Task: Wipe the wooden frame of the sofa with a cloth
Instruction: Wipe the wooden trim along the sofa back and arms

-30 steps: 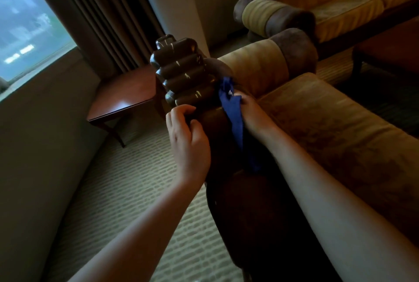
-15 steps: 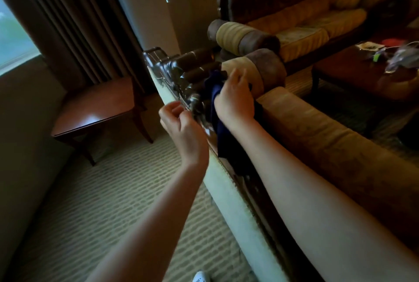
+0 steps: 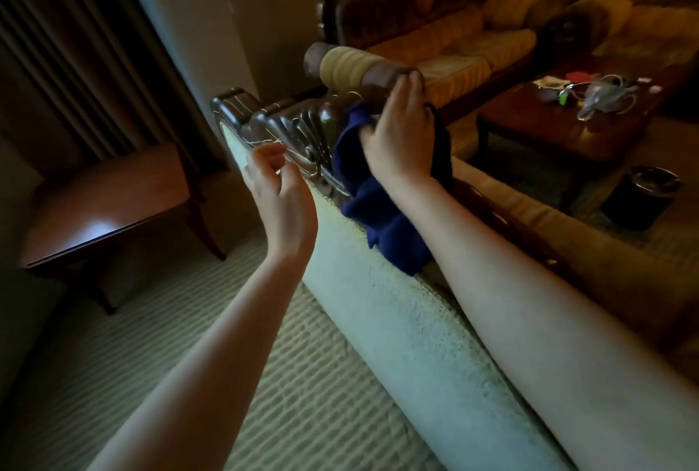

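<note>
Right hand (image 3: 401, 133) gripping blue cloth (image 3: 382, 213) against carved wooden frame (image 3: 299, 130) of sofa. Left hand (image 3: 281, 198) loosely curled just beside frame, holding nothing. Cluttered bench (image 3: 567, 130) behind.

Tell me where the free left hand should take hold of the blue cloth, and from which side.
Pinch the loose tail of the blue cloth hanging over the sofa's back edge, coming from the left. The right hand already grips its upper bunch against the carved wooden frame.
</note>
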`<state>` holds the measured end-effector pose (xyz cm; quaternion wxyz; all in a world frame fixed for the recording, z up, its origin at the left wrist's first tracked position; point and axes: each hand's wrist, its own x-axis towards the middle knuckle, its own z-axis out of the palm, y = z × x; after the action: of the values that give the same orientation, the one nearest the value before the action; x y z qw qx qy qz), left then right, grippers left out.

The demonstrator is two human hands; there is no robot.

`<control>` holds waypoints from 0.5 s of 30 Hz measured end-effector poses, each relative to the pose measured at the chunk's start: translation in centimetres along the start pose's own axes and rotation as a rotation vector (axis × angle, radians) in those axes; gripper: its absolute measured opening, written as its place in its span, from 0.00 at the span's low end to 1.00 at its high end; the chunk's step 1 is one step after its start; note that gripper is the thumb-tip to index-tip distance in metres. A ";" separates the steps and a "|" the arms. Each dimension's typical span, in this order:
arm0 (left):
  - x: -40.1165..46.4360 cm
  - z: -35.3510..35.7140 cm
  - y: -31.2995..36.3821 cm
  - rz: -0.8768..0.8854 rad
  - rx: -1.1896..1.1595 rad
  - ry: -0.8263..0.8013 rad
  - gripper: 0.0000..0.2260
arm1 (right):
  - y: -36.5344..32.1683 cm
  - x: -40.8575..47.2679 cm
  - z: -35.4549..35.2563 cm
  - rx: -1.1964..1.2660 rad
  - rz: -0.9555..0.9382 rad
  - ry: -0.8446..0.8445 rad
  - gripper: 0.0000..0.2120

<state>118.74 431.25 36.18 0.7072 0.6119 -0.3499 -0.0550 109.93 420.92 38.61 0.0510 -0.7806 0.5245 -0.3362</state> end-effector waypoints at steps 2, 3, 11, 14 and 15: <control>0.7 -0.3 -0.4 -0.059 0.035 -0.016 0.08 | 0.5 -2.2 -0.1 0.057 0.138 0.059 0.38; 0.9 -0.1 -0.7 -0.060 0.023 -0.025 0.08 | 0.5 -3.9 0.2 0.048 0.136 0.069 0.39; 2.8 1.3 -0.1 0.058 0.017 -0.219 0.09 | -1.1 -1.6 0.0 0.107 0.170 -0.034 0.45; 3.2 1.2 -0.1 0.030 -0.023 -0.250 0.11 | -0.3 -1.4 -0.8 0.192 0.066 -0.106 0.43; 3.2 1.2 -0.1 0.023 -0.025 -0.255 0.11 | 0.4 -2.0 -1.0 0.252 0.042 -0.112 0.42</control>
<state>120.54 428.60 37.46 0.6650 0.5871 -0.4433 -0.1285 108.65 422.70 38.26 0.1848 -0.7743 0.4909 -0.3541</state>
